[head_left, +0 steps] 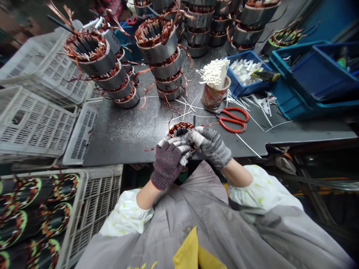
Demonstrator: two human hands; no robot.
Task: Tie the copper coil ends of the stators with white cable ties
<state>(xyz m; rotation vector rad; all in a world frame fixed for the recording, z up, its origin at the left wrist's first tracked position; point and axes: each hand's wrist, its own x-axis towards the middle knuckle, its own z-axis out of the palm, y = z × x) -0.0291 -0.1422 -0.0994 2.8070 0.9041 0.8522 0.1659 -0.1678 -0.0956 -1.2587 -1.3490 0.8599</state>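
Observation:
A motor stator (179, 129) with copper windings sits at the near edge of the dark worktable (126, 127). My left hand (169, 158), in a dark knitted glove, is closed around its near side. My right hand (209, 145), in a grey knitted glove, grips the stator's right side with curled fingers. Both hands meet over the stator and hide most of it. Loose copper wire ends stick out beside it.
Stacks of wound stators (161, 56) stand at the back of the table. Red-handled scissors (232, 118), a cup of white sticks (214, 84), blue bins (316, 74) and loose white strips lie right. White crates (36, 123) sit left; one below holds finished stators (33, 216).

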